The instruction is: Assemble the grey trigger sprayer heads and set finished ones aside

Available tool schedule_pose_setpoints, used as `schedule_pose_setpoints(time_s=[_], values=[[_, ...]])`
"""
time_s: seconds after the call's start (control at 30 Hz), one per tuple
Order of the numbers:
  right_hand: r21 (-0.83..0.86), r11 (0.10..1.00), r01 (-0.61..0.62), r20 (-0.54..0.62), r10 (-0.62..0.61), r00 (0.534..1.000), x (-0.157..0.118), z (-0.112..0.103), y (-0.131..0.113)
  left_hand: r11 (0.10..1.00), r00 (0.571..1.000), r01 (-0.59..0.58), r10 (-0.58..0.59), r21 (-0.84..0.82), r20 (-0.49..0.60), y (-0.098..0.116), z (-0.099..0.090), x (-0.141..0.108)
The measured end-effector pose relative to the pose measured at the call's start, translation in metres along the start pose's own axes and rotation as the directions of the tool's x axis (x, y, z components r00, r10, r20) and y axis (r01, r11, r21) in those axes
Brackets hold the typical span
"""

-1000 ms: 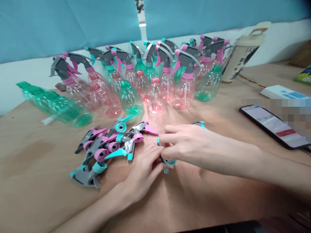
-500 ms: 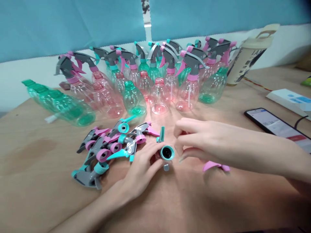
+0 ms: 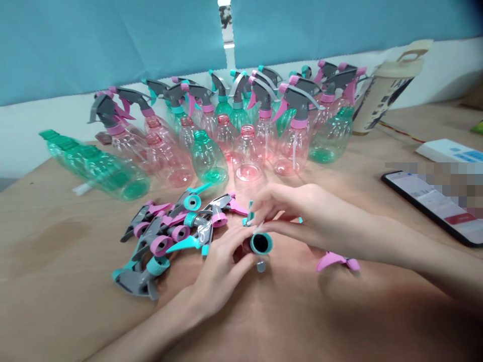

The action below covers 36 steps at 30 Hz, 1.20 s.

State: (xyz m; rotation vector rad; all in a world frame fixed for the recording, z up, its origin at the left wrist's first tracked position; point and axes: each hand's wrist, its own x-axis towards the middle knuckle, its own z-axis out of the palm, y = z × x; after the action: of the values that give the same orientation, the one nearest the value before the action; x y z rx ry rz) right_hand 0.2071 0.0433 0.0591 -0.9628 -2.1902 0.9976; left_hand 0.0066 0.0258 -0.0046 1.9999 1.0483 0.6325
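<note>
My left hand (image 3: 221, 266) is closed round a grey spray trigger head with a teal collar (image 3: 261, 243), the collar's dark opening facing up toward me. Its teal trigger (image 3: 251, 211) sticks out on the far side, partly behind fingers. My right hand (image 3: 289, 208) reaches over from the right, thumb and fingers drawn together at the collar's far rim beside the trigger. What lies between those fingertips is too small and blurred to make out. Left of my hands lies a pile of loose spray trigger heads (image 3: 162, 245) with pink or teal collars.
Behind stand several pink and green bottles, some open like the green bottle (image 3: 208, 161), some capped like the pink bottle (image 3: 292, 148). Green bottles (image 3: 94, 163) lie at left. A pink trigger piece (image 3: 335, 261), phone (image 3: 422, 201), white box (image 3: 447, 156) and tumbler (image 3: 383, 95) are at right.
My right hand has moved left, from beside the teal collar to its far rim, and its fingertips now reach the spray head. My left hand keeps its hold almost in place.
</note>
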Motion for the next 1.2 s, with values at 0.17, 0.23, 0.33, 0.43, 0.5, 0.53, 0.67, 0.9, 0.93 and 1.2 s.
schedule_pose_setpoints(time_s=[0.17, 0.23, 0.33, 0.43, 0.5, 0.53, 0.67, 0.9, 0.93, 1.2], values=[[0.192, 0.981, -0.037, 0.064, 0.025, 0.998, 0.0008, -0.0029, -0.0007, 1.0, 1.0, -0.01, 0.01, -0.009, 0.002, 0.0004, 0.0003, -0.0004], [0.178, 0.984, -0.015, 0.052, 0.006, 0.999, 0.0009, -0.0032, -0.0013, 1.0, 1.0, -0.004, 0.004, -0.012, 0.004, 0.0012, 0.0, 0.0], [0.167, 0.986, -0.029, 0.028, 0.024, 0.999, 0.0, -0.0026, -0.001, 1.0, 1.0, 0.007, -0.007, -0.012, 0.001, 0.0026, -0.0005, 0.001], [0.17, 0.984, -0.048, -0.016, 0.052, 0.999, -0.0013, -0.002, -0.0001, 1.0, 1.0, 0.02, -0.02, -0.019, 0.0, 0.0033, -0.0007, 0.0014], [0.157, 0.986, -0.051, -0.058, 0.061, 0.996, -0.0021, -0.0021, 0.0007, 1.0, 1.0, 0.019, -0.019, -0.022, -0.005, 0.003, -0.0007, 0.0009], [0.152, 0.987, -0.05, -0.072, 0.062, 0.995, -0.0023, -0.0022, 0.0011, 1.0, 1.0, 0.014, -0.015, -0.024, -0.009, 0.0027, -0.0006, 0.0006], [0.177, 0.982, -0.066, -0.047, 0.076, 0.996, -0.0022, -0.0021, 0.0011, 1.0, 1.0, 0.009, -0.009, -0.026, -0.015, 0.0013, -0.0001, -0.0002], [0.06, 0.988, -0.143, 0.004, 0.143, 0.99, -0.0009, -0.0011, -0.0025, 1.0, 1.0, 0.009, -0.009, -0.007, -0.02, -0.0007, 0.0009, 0.0001], [0.038, 0.991, -0.13, 0.018, 0.129, 0.991, -0.0009, -0.0008, -0.0021, 1.0, 1.0, 0.001, -0.001, 0.002, -0.025, -0.0013, 0.0011, 0.0], [-0.071, 0.996, -0.061, 0.003, 0.061, 0.998, -0.0012, 0.005, 0.0026, 0.999, 0.999, -0.031, 0.032, 0.038, -0.035, -0.0013, 0.0013, -0.0013]])
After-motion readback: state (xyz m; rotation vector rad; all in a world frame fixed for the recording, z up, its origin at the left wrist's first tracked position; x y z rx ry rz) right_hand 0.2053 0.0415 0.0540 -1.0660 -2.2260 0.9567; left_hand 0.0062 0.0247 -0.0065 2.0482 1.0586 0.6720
